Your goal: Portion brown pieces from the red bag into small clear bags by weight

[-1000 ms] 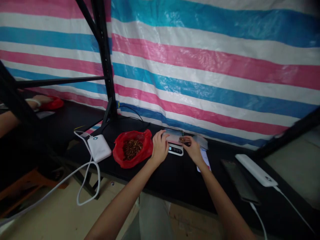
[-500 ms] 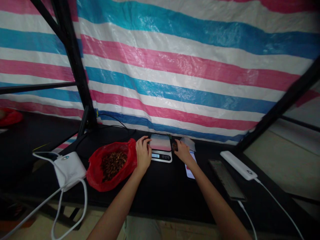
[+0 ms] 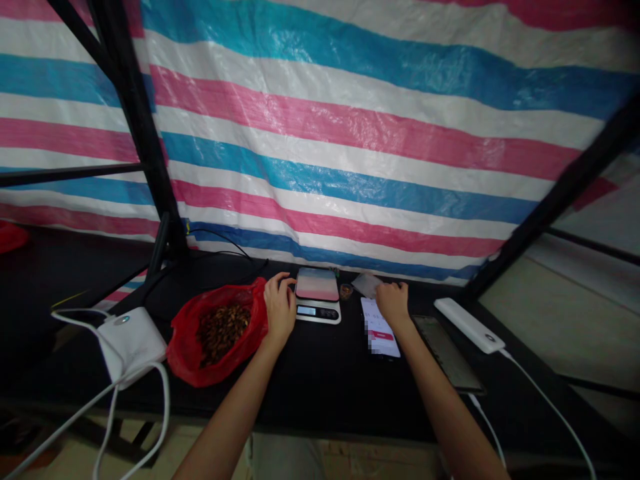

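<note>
A small digital kitchen scale (image 3: 317,293) with a bare platform stands on the black table (image 3: 320,373). My left hand (image 3: 280,307) rests at its left edge, fingers curled against it. My right hand (image 3: 393,300) lies to the right of the scale, fingers curled, fingertips on a thin clear plastic bag (image 3: 367,285). A small brown heap (image 3: 345,291) sits between the scale and that bag. Under my right wrist lies a phone (image 3: 383,328) with a lit screen. An open red plastic bag (image 3: 215,331) of brown dried pieces sits left of my left hand.
A white power bank (image 3: 131,340) with looping white cables hangs near the table's left front edge. At the right lie a dark flat device (image 3: 447,351) and a long white power bank (image 3: 467,325) with a cable. A black frame post (image 3: 145,153) and a striped tarp (image 3: 350,133) stand behind.
My right hand has moved right, off the scale's side to the clear bag, uncovering the phone and the small brown heap. My left hand stays at the scale. The view has shifted right.
</note>
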### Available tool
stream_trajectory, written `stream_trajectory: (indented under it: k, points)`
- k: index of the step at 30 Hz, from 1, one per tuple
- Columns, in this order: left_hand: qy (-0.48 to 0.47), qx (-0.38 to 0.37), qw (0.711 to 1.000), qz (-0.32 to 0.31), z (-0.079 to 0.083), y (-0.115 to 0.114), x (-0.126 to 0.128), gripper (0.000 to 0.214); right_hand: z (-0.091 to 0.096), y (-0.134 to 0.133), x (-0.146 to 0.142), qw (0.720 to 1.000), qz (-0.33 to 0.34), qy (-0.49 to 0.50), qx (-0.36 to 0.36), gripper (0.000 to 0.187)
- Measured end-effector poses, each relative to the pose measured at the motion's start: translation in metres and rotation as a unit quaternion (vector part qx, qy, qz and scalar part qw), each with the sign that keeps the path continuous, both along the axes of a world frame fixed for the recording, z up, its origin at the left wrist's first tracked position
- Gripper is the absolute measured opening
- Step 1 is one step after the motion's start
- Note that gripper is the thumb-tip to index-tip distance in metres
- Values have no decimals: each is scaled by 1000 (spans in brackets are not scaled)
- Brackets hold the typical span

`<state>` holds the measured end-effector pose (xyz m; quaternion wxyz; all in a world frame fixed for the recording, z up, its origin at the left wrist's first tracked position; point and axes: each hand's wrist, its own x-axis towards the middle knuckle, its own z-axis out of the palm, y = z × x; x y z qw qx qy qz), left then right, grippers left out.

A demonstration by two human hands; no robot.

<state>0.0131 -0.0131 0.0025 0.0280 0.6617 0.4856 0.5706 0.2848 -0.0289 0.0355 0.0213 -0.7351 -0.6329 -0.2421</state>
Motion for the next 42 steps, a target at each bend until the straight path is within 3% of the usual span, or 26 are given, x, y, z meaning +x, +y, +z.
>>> stream_trajectory:
  k: [3,6,8,10,12,14,19,24,26,30,32,34,36,42]
  points:
    - [-1,-4,1000,-4,0,0,-2,24,16,-5,0,996,19,17,89,23]
    - [2,-22,1000,-17,1,0,-1,22,42,-15,-11,975,57,114,183,29]
    - [11,-42,998,-41,3,0,0,18,56,-19,-27,943,130,234,198,32]
    - [12,-56,994,-98,5,-2,1,18,61,-19,-47,888,220,363,179,33]
    - [2,-59,984,-171,8,-5,3,22,56,-14,-67,833,272,454,164,33]
    - [-16,-53,974,-220,9,-8,4,23,43,-6,-85,800,278,506,161,33]
    - [-63,-63,966,-245,6,-6,6,20,7,16,-103,761,266,572,151,32]
    - [-135,-153,938,-280,-3,4,9,20,-10,20,-92,717,236,628,190,34]
    - [-142,-176,930,-291,-4,4,10,23,-10,16,-91,716,217,625,224,37]
    - [-169,-152,945,-235,-1,0,8,23,-3,0,-105,772,200,515,313,34]
    - [-172,-128,958,-189,1,-2,6,22,0,-6,-117,780,259,510,255,27]
    - [-146,-114,969,-166,2,-3,5,20,-2,-8,-129,752,322,556,145,23]
    - [-95,-107,977,-160,1,-4,4,18,-8,-7,-138,712,334,613,72,23]
    - [65,-65,986,-141,-2,-6,2,15,-25,3,-138,636,281,717,51,19]
